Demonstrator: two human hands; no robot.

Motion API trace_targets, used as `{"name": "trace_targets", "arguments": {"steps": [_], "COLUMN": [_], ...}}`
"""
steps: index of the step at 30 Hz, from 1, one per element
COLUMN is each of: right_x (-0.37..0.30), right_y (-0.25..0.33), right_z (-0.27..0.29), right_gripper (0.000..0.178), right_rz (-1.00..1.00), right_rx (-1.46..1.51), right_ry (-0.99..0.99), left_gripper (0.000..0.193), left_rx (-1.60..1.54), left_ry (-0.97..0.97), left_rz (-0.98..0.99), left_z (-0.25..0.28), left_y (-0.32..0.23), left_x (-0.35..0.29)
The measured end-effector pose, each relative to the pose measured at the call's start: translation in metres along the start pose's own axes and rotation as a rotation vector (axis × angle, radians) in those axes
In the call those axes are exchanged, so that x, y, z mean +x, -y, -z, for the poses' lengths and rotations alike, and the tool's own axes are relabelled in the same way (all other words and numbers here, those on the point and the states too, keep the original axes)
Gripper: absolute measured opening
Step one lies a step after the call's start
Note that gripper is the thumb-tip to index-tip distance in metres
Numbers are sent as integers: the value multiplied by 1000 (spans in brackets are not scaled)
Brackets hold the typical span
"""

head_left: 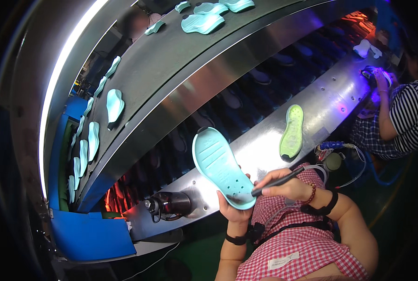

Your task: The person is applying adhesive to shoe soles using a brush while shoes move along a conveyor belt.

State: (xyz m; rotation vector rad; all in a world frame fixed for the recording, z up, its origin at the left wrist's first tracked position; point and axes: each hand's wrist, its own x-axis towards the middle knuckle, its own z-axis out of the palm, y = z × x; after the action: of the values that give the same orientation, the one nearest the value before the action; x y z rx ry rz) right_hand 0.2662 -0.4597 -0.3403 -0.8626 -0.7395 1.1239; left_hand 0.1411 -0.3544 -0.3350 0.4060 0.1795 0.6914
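My left hand (235,210) holds a turquoise shoe sole (217,157) by its heel end, with the fingers partly hidden behind it. The sole is tilted, its inner face toward me, showing ridges, small holes and a black patch at the toe. In my right hand (284,186) is a brush (286,179) with a thick black handle, gripped like a pen. The brush's tip is at the heel of the sole; whether it touches is hard to tell. A pale green sole (292,131) with a black end lies on the steel ledge (260,152) beyond my right hand.
A dark bottle (171,204) lies on the ledge at left. Past it, a conveyor belt (157,70) carries several turquoise soles (115,107). More soles sit on a dark lower level. A co-worker in a striped sleeve (408,110) works at right, near a thin hose (356,164).
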Motion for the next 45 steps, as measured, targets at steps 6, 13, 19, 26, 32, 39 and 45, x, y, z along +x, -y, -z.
{"name": "trace_targets", "arguments": {"steps": [6, 13, 19, 26, 32, 39, 45], "right_x": [4, 8, 13, 12, 1, -7, -14], "right_y": [39, 53, 52, 72, 65, 45, 68], "right_z": [13, 17, 26, 36, 45, 38, 19], "right_gripper": [20, 21, 19, 20, 20, 18, 19], "right_rz": [-41, 98, 114, 174, 104, 212, 329], "right_rx": [-323, -513, -467, -523, -543, -568, -451], "right_ry": [269, 642, 655, 592, 594, 358, 413], "left_gripper": [60, 53, 59, 57, 63, 71, 67], "left_rx": [187, 286, 587, 579, 525, 540, 293], "left_ry": [46, 100, -36, 15, -61, -13, -356], "left_rz": [162, 522, 825, 830, 716, 540, -114], "left_z": [26, 32, 1, 15, 30, 30, 33], "left_y": [-17, -36, -40, -56, -75, -92, -72], "left_x": [-4, 2, 8, -3, -7, -7, -7]}}
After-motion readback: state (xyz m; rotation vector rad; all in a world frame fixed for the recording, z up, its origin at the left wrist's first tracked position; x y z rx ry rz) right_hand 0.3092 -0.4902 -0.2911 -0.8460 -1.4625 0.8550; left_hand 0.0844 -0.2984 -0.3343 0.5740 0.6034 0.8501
